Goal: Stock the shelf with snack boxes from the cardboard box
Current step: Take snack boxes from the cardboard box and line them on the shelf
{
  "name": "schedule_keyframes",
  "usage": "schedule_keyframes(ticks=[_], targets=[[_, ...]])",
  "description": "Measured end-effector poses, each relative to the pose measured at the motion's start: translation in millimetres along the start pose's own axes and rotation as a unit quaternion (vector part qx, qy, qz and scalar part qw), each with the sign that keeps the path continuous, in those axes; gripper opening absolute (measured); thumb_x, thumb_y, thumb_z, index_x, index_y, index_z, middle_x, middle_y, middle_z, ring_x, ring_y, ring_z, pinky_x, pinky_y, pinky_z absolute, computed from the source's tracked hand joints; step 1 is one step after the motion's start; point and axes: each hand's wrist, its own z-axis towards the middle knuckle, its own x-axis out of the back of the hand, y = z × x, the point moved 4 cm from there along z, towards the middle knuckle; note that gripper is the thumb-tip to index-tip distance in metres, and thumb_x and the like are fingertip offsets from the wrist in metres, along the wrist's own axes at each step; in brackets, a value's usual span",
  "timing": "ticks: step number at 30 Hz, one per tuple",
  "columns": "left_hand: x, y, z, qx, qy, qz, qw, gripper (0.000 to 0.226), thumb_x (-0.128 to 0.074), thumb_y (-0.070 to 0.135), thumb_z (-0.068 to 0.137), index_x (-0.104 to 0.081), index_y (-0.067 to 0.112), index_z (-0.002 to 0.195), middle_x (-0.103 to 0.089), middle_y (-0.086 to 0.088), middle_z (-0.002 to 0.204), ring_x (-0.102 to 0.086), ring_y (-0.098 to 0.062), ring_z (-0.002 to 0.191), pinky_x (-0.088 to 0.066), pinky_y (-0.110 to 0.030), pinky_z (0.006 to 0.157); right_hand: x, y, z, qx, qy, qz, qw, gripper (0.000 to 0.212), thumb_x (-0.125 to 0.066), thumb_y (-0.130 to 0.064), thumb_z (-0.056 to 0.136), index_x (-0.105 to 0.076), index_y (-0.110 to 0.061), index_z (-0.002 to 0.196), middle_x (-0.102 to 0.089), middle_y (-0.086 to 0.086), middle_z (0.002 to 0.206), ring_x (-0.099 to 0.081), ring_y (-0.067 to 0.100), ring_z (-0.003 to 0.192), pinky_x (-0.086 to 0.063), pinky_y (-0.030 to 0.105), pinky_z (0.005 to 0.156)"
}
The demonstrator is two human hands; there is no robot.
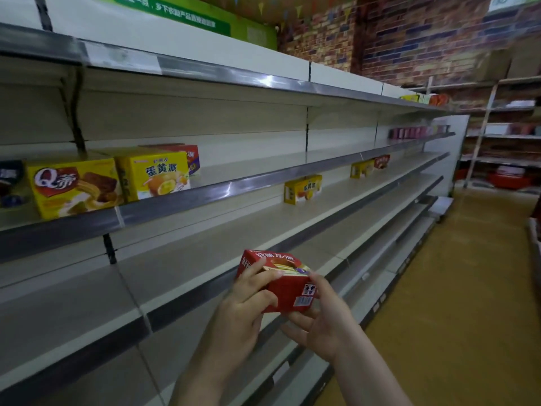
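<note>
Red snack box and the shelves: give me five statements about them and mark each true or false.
1. Both hands hold the red snack box. True: the left hand and the right hand grip it from either side.
2. The red snack box rests on a shelf. False: it is held in the air in front of the shelves.
3. A yellow Q box stands on the shelf at the left. True.
4. The yellow egg-yolk pie box lies on the floor. False: it stands on the same shelf, right of the yellow Q box.
5. The back wall is plain white. False: the brick wall is red-brown.
</note>
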Motion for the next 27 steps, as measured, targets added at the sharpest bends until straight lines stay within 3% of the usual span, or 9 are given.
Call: schedule_keyframes(ticks=[2, 6, 10, 13, 16, 19, 22, 25, 27], targets=[[-2.5, -19.4, 23.1, 0.028, -0.002, 0.021, 0.999, 0.052, -0.078, 0.001, 0.073, -0.051, 0.035, 0.102, -0.043, 0.021, 0.141, -0.029, -0.003, 0.14, -0.04, -0.036, 0.106, -12.2, -19.7, 14.6, 0.007, -0.013, 0.016, 1.0, 0.032, -0.063, -0.034, 0.088, -0.054, -0.012, 0.11, -0.065, 0.022, 0.106, -0.066, 0.036, 0.095, -0.054, 0.048, 0.074], [-11.6, -44.9, 63.1, 0.127, -0.036, -0.034, 0.991, 0.065, -0.065, 0.005, 0.088, -0.037, 0.055, 0.119, -0.018, 0.043, 0.145, -0.021, 0.015, 0.135, -0.04, -0.016, 0.101, -27.1, -50.5, 51.0, 0.043, -0.038, 0.056, 0.997, 0.034, -0.062, -0.029, 0.089, -0.052, -0.014, 0.118, -0.066, 0.021, 0.104, -0.069, 0.035, 0.09, -0.055, 0.047, 0.077], [-19.2, -54.1, 82.8, 0.244, -0.01, -0.182, 0.953, 0.059, -0.057, 0.016, 0.095, -0.035, 0.058, 0.13, -0.039, 0.032, 0.137, -0.041, 0.012, 0.125, -0.045, -0.003, 0.08, -34.0, -67.9, 79.1, 0.062, -0.058, 0.068, 0.994, 0.038, -0.061, -0.029, 0.089, -0.051, -0.015, 0.123, -0.068, 0.02, 0.107, -0.07, 0.033, 0.087, -0.055, 0.044, 0.077], [-16.0, -61.9, 99.2, 0.303, 0.045, -0.209, 0.929, 0.041, -0.044, 0.046, 0.092, -0.037, 0.054, 0.131, -0.049, 0.027, 0.128, -0.048, 0.022, 0.109, -0.043, 0.0, 0.075, -45.0, -81.9, 98.5, 0.086, -0.106, 0.051, 0.989, 0.037, -0.059, -0.024, 0.089, -0.052, -0.011, 0.123, -0.07, 0.018, 0.104, -0.07, 0.032, 0.084, -0.055, 0.042, 0.078], [-5.1, -68.7, 117.0, 0.369, 0.101, -0.208, 0.9, 0.036, -0.045, 0.062, 0.077, -0.042, 0.06, 0.113, -0.061, 0.026, 0.11, -0.059, 0.018, 0.091, -0.046, -0.003, 0.067, -61.0, -99.2, 108.8, 0.124, -0.179, 0.015, 0.976, 0.026, -0.059, -0.016, 0.089, -0.054, -0.01, 0.114, -0.071, 0.018, 0.099, -0.071, 0.031, 0.086, -0.054, 0.044, 0.086], [1.1, -67.0, 136.2, 0.395, 0.147, -0.188, 0.887, 0.052, -0.059, 0.062, 0.069, -0.046, 0.055, 0.119, -0.067, 0.025, 0.106, -0.064, 0.008, 0.093, -0.053, -0.018, 0.082, -75.8, -128.8, 112.8, 0.175, -0.25, -0.053, 0.951, 0.031, -0.065, -0.015, 0.077, -0.056, -0.015, 0.107, -0.073, 0.012, 0.091, -0.067, 0.028, 0.088, -0.051, 0.045, 0.09], [7.3, -63.0, 165.5, 0.4, 0.21, -0.154, 0.879, 0.059, -0.068, 0.053, 0.068, -0.042, 0.055, 0.121, -0.063, 0.034, 0.1, -0.062, 0.012, 0.093, -0.05, -0.011, 0.074, -92.7, -176.6, 115.0, 0.259, -0.31, -0.167, 0.899, 0.045, -0.072, -0.03, 0.063, -0.055, -0.023, 0.104, -0.074, 0.004, 0.096, -0.069, 0.019, 0.092, -0.051, 0.037, 0.089], [26.4, -77.6, 200.7, 0.401, 0.238, -0.082, 0.881, 0.085, -0.074, 0.056, 0.065, -0.038, 0.04, 0.14, -0.061, 0.022, 0.118, -0.061, -0.002, 0.108, -0.052, -0.035, 0.093, -130.8, -223.7, 129.7, 0.305, -0.349, -0.303, 0.833, 0.052, -0.077, -0.033, 0.068, -0.051, -0.026, 0.112, -0.074, -0.004, 0.093, -0.07, 0.007, 0.085, -0.051, 0.026, 0.08], [45.0, -96.2, 216.9, 0.399, 0.253, -0.047, 0.88, 0.08, -0.08, 0.051, 0.067, -0.043, 0.033, 0.137, -0.064, 0.016, 0.116, -0.062, -0.008, 0.11, -0.049, -0.04, 0.099, -167.6, -242.9, 148.0, 0.31, -0.372, -0.343, 0.805, 0.055, -0.076, -0.028, 0.077, -0.047, -0.026, 0.123, -0.071, -0.002, 0.098, -0.068, 0.008, 0.087, -0.051, 0.029, 0.085]])
